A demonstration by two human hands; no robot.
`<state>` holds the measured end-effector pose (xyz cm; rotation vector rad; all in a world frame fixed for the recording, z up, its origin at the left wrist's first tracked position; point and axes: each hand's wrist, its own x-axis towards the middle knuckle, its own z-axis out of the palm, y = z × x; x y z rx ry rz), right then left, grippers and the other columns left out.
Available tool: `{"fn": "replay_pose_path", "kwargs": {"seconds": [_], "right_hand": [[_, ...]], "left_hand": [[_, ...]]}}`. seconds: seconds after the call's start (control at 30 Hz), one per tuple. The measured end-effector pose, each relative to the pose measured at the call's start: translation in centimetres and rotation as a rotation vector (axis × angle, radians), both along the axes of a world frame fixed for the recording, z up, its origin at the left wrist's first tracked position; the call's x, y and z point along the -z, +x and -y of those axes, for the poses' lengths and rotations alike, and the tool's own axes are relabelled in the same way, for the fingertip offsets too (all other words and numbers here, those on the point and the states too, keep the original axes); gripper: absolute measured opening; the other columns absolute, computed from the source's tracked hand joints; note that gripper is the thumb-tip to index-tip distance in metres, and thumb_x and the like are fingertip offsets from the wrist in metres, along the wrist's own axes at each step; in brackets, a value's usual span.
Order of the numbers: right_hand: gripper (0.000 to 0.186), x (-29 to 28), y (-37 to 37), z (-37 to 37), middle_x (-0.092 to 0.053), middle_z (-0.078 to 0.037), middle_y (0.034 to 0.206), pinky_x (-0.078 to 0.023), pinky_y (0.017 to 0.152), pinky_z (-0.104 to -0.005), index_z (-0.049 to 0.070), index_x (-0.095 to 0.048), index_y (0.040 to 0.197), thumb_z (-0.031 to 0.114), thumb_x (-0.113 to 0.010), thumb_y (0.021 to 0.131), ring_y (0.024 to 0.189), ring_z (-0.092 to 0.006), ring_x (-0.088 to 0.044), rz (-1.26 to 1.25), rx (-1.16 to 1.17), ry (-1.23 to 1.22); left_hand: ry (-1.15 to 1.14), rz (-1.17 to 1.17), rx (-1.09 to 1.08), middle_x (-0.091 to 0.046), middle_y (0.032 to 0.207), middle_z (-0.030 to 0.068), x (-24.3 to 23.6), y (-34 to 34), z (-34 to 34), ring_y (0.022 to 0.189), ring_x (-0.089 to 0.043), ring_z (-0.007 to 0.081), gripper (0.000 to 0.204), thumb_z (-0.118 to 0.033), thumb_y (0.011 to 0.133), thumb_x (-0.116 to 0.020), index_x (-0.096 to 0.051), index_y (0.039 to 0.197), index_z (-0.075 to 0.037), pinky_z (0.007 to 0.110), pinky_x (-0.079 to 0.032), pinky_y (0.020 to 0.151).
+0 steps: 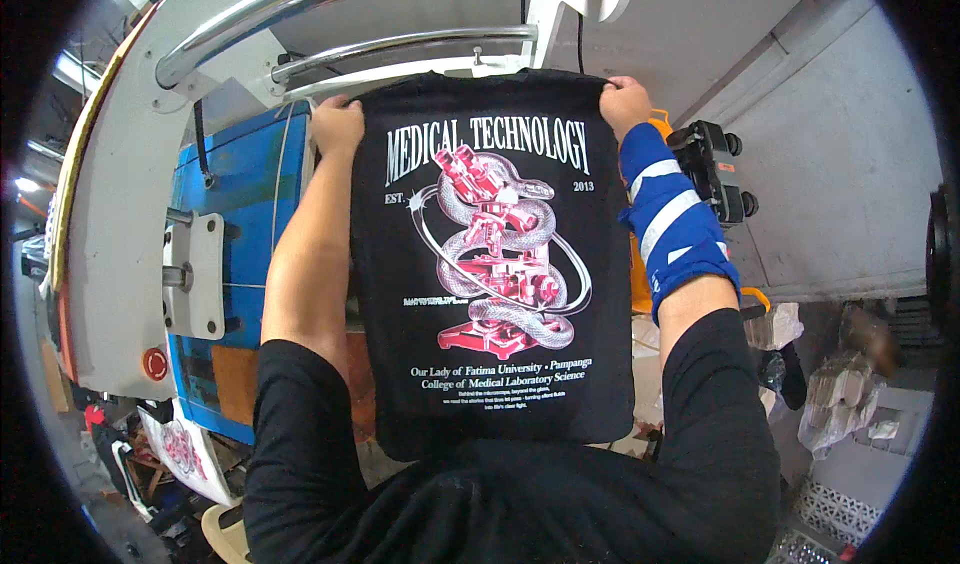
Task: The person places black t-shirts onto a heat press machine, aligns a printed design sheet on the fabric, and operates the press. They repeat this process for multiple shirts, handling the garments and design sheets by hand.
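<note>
Stretched out in front of me is a black T-shirt (390, 264), with a red and white print of a microscope wrapped by a snake and white lettering above and below. Its sides look folded in, making a rough rectangle. My left hand (338, 124) is closed on the upper left corner. On the opposite upper corner, my right hand (625, 102) grips the cloth with its fingers wrapped round it. A blue sleeve (670, 214) with white stripes covers my right forearm. The lower edge of the T-shirt hangs close to my body.
A white machine frame (120, 194) with chrome bars (380, 4) and a red button (154, 365) stands at left and above. Beside it is a blue panel (235, 264). At right are a black device with wheels (712, 169) and plastic-wrapped bundles (845, 389).
</note>
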<state>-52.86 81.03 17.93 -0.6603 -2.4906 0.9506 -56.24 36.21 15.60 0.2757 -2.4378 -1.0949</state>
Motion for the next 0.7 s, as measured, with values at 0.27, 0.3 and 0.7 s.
{"fn": "replay_pose_path", "kwargs": {"seconds": [0.27,0.3,0.7], "right_hand": [[0.044,2.2,6.4,12.7,-0.06,-0.012,0.13,-0.035,0.109,-0.0622,0.01,-0.063,0.127,0.037,-0.06,0.093,0.126,-0.0345,-0.052,-0.068,-0.539,0.616],[0.043,1.7,6.3,12.9,-0.059,-0.011,0.13,-0.033,0.109,-0.0648,0.013,-0.063,0.127,0.038,-0.059,0.093,0.127,-0.0343,-0.051,-0.006,-0.529,0.595],[0.042,3.1,-0.1,-1.8,-0.069,-0.027,0.118,-0.05,0.099,-0.0462,-0.003,-0.074,0.106,0.029,-0.057,0.084,0.115,-0.0433,-0.064,0.384,0.038,0.146]], "left_hand": [[-0.58,-0.241,0.62,-0.066,0.122,0.0105,0.2,6.9,-12.4,0.119,-0.059,0.0324,0.036,-0.024,0.089,-0.067,-0.066,0.123,-0.011,0.055,-0.041,0.108],[-0.591,-0.2,0.603,-0.065,0.121,0.0103,0.0,6.8,-12.4,0.119,-0.059,0.0325,0.035,-0.025,0.09,-0.066,-0.066,0.123,-0.012,0.054,-0.041,0.107],[-0.181,0.53,-0.105,-0.071,0.116,0.0248,0.6,-1.2,-1.5,0.111,-0.068,0.0372,0.045,-0.031,0.077,-0.074,-0.075,0.107,0.002,0.042,-0.052,0.1]]}}
